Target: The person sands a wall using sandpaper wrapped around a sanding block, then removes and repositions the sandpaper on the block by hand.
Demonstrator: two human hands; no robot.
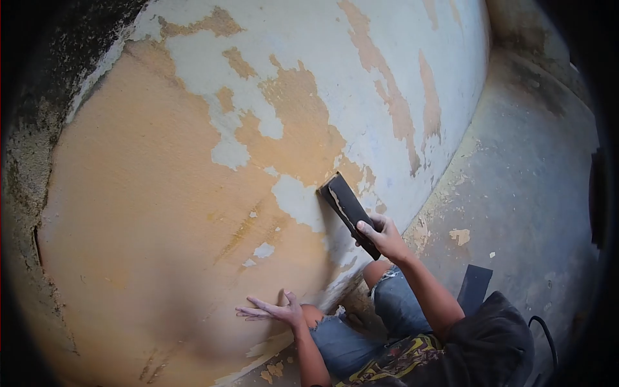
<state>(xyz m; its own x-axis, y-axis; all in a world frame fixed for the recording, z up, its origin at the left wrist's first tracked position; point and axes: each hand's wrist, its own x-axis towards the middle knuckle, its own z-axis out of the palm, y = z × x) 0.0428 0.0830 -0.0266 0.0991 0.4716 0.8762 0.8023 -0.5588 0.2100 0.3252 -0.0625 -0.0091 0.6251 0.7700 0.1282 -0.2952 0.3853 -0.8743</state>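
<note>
The right hand (385, 237) is stretching forward, its fingers closing around the near end of a long dark block (350, 216), which is lying along the patchy wall (148, 187). The left hand (277, 311) is fanning its fingers wide beside the wall; whether they're touching, I can't tell.

Wall (142, 187): left and centre. Floor (516, 187): right of wall. Block (350, 209): in right hand (388, 240), before wall. Left hand (277, 311): before wall, left of block. Flakes (460, 237): on floor, right of block. Sheet (474, 287): right of right forearm (433, 293).
</note>
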